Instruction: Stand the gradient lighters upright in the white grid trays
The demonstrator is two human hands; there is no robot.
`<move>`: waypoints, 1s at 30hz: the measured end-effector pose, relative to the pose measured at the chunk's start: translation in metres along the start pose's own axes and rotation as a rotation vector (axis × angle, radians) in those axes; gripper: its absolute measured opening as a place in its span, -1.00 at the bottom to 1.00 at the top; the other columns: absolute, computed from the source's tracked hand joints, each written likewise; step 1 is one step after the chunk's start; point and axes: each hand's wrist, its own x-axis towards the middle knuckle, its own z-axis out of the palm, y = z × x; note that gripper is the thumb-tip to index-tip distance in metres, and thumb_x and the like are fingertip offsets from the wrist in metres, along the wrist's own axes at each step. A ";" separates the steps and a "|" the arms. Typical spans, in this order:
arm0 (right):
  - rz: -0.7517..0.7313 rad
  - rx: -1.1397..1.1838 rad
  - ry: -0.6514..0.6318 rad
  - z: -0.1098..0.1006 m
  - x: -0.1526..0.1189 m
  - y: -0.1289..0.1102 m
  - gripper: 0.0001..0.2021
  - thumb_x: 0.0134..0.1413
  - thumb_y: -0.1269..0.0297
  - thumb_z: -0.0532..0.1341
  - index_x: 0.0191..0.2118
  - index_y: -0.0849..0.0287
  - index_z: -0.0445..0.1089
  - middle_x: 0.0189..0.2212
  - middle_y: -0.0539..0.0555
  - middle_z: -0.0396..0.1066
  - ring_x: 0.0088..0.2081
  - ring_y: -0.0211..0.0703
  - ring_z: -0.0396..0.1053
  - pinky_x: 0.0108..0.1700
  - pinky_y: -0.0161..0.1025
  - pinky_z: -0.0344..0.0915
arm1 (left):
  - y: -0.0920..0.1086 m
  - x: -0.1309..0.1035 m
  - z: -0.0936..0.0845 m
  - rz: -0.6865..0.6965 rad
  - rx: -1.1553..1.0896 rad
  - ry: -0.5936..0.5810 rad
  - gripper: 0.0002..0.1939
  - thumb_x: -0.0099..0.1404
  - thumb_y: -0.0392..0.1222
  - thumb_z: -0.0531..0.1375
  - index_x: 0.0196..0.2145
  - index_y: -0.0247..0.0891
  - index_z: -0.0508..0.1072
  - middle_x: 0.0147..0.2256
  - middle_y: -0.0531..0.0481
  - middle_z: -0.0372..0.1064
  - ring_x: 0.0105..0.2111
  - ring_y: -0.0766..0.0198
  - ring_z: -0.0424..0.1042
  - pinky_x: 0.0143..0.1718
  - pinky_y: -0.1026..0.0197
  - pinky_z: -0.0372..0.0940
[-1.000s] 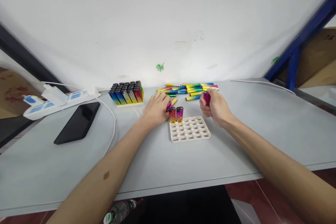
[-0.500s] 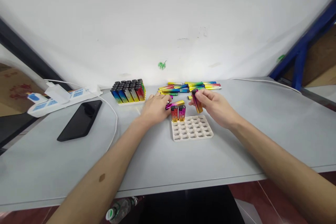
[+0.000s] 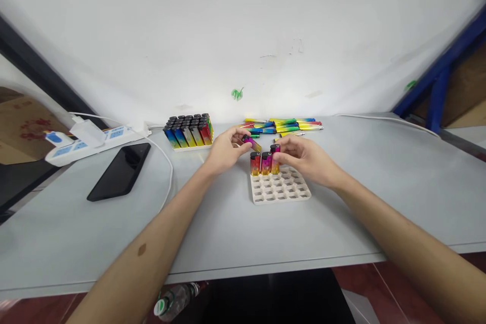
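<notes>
Through the head view I have both hands working at the pale tray [image 3: 281, 201] on the table [image 3: 220, 228]. My right hand [image 3: 309, 161] has a purple-and-gold lighter [image 3: 275, 164] pinched between thumb and fingers, upright at the back row, its black top standing higher than its neighbours'. I can't tell whether its base is inside the slot. Just beside it, the red lighter [image 3: 255, 164] and the purple lighter [image 3: 266, 164] stand in the same row. As I judge it, this one wants to go straight down: keep it plumb, feel for the slot's edges, press gently, and keep my knuckles off that purple neighbour. Over on the left, my left hand [image 3: 226, 152] has a tilted lighter [image 3: 254, 144] between its fingertips, black end up; best to hold it back from the row, clear of the right fingers. Behind, loose lighters [image 3: 286, 125] lie heaped near the wall, and a packed block of lighters [image 3: 189, 134] stands upright to my left.
</notes>
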 end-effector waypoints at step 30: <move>-0.067 -0.338 0.233 -0.007 0.015 0.024 -0.82 0.11 0.30 0.20 -0.14 0.08 0.28 -0.18 0.04 0.54 -0.28 -0.13 0.49 -0.20 -0.14 0.37 | -0.008 0.002 -0.001 0.294 0.375 0.004 -0.67 0.40 -0.29 0.04 0.02 -0.19 0.49 -0.01 -0.08 0.52 0.04 0.12 0.44 0.12 -0.02 0.30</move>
